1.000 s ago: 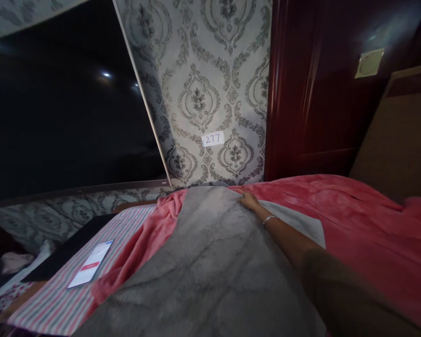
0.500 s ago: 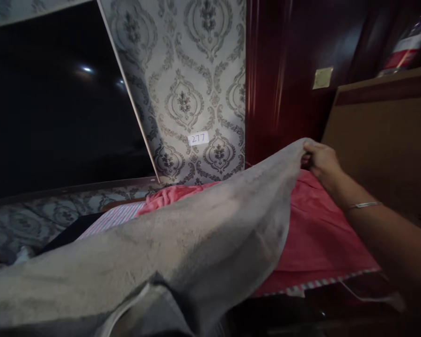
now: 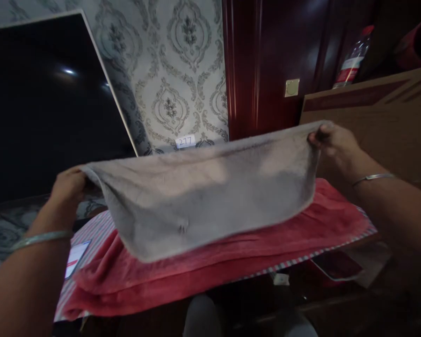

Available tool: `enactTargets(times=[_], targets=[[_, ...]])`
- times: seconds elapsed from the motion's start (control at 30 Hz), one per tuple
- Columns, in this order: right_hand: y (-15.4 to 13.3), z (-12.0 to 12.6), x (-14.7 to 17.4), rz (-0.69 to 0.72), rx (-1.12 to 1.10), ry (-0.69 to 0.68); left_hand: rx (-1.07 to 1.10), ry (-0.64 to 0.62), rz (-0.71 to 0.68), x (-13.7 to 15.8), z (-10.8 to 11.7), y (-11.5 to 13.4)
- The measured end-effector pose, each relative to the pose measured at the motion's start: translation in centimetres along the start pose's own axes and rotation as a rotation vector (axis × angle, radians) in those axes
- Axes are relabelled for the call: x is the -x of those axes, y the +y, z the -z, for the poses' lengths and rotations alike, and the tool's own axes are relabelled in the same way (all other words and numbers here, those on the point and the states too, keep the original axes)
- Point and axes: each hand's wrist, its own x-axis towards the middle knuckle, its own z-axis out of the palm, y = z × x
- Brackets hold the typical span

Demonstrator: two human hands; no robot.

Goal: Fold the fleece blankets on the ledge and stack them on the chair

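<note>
A grey towel [image 3: 210,192] hangs stretched between my two hands, folded over along its upper edge. My left hand [image 3: 72,182] is closed on its left corner, and my right hand [image 3: 333,140] pinches the right corner higher up. Below the towel lies a red plush cloth [image 3: 182,276], spread in folds over a striped cover [image 3: 91,229]. The grey towel hides the middle of the red cloth, its lower edge hanging close above it; whether they touch I cannot tell.
A large dark screen [image 3: 56,103] stands at the left against patterned wallpaper, with a "277" label [image 3: 185,141]. At the right, a cardboard box [image 3: 372,117] bears a plastic bottle [image 3: 351,65]. A phone-like flat item [image 3: 76,257] lies on the striped cover. My knees show below.
My left hand has come into view holding the left corner. The grey towel, earlier sweeping across to the lower left, now hangs spread between both hands, uncovering more red cloth.
</note>
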Motion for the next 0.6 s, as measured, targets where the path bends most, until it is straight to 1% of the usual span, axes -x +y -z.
enactTargets(times=[0.07,0.1,0.17,0.2,0.27,0.33,0.4,0.47,0.5,0.53,0.57,0.6], targets=[[-1.9,0.7,-0.7,-0.014,-0.166,0.028,0.177,-0.072,0.025,-1.0,0.1,1.9],[-2.4,1.3,-0.7,-0.021,-0.232,0.033,0.228,-0.115,0.004,-1.1,0.5,2.4],[-2.4,2.7,0.2,-0.057,-0.322,0.024,0.213,-0.17,-0.074,-0.7,1.6,2.3],[-1.7,3.5,1.1,-0.084,-0.359,0.018,0.166,-0.189,-0.091,-0.3,2.2,1.5],[1.0,5.0,3.7,-0.172,-0.385,0.021,0.047,-0.245,-0.093,0.9,3.2,-1.1],[5.2,6.5,7.0,-0.322,-0.32,0.022,-0.033,-0.344,-0.062,2.8,3.8,-4.9],[9.9,8.2,10.5,-0.533,-0.162,-0.006,-0.045,-0.474,0.043,5.5,4.1,-9.2],[14.2,9.9,13.4,-0.722,0.003,-0.035,-0.048,-0.627,0.21,8.8,4.2,-13.2],[15.9,10.7,14.5,-0.752,0.062,-0.062,-0.052,-0.685,0.294,10.4,4.4,-15.0],[17.2,11.3,15.4,-0.74,0.098,-0.094,-0.055,-0.72,0.361,12.0,4.5,-16.5],[18.2,11.9,15.9,-0.714,0.124,-0.127,-0.041,-0.699,0.387,13.4,4.7,-17.8],[18.8,12.2,16.2,-0.67,0.151,-0.164,-0.022,-0.64,0.396,14.6,4.8,-18.9]])
